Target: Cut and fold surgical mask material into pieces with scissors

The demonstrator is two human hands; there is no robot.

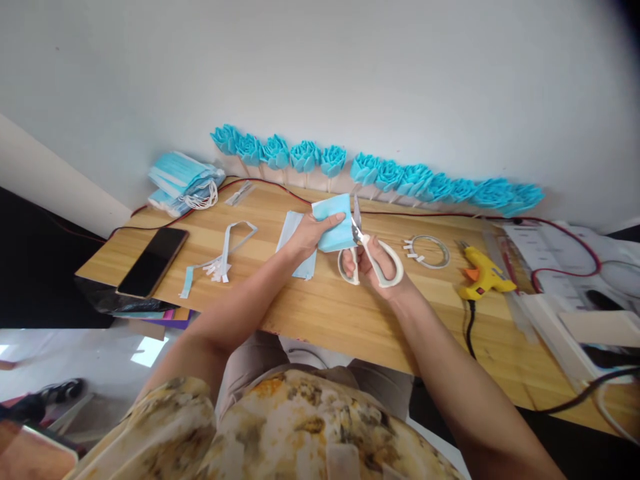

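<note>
Light blue folded mask fabric is gripped in my left hand, the thumb pressed flat across its front. My right hand has its fingers through the white handles of a pair of scissors. The blades are spread apart at the fabric's right edge, one of them partly hidden behind it. Beneath my left hand, another pale blue mask piece lies on the wooden table. Left of it are cut-off strips with small white ends.
Blue fabric flowers on sticks line the wall. A stack of masks and a phone lie at left. Right are a tape roll, a yellow glue gun with a black cord, and a white power strip.
</note>
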